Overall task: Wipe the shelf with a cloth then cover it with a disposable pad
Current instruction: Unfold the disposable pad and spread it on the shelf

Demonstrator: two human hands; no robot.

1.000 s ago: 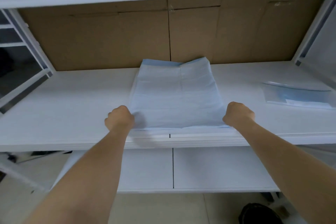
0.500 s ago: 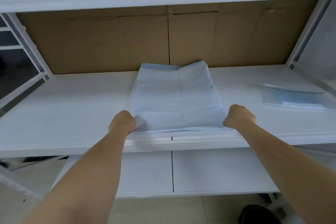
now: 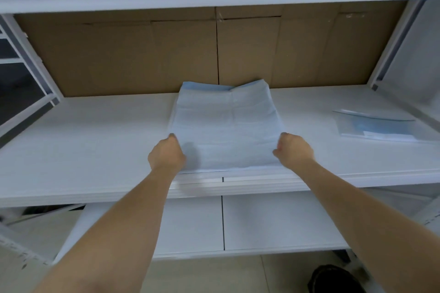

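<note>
Both hands' fingertips are hidden by the knuckles. The left hand (image 3: 166, 153) and right hand (image 3: 294, 151), arms outstretched, grip the side edges of the folded disposable pad (image 3: 226, 126), which lies mid-shelf (image 3: 95, 140) near the front edge.

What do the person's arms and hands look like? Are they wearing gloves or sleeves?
No gloves and no sleeves. Both forearms are bare all the way to the picture's edge. The left hand and right hand are bare too, and I can see no watch, ring or bracelet on them.
</note>
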